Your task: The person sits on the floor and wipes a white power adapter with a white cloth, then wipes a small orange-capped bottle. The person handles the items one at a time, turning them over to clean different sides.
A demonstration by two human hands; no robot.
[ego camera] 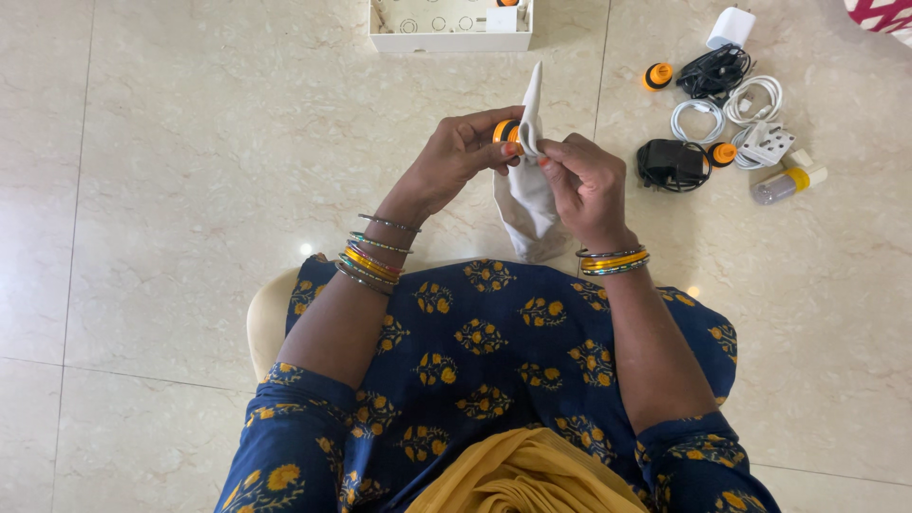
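Both hands grip things: left hand (pixel 463 152) a round orange-black cap (pixel 506 131), right hand (pixel 587 187) soft white cloth (pixel 527 195).

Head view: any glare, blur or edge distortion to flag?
Head view: even, soft daylight, faint shadows only; two small glare spots on the glossy floor tiles beside the knees; hands sharp, left hand pinching an orange-black cap, right hand holding a white cloth; tile seams bend slightly toward the frame edges.
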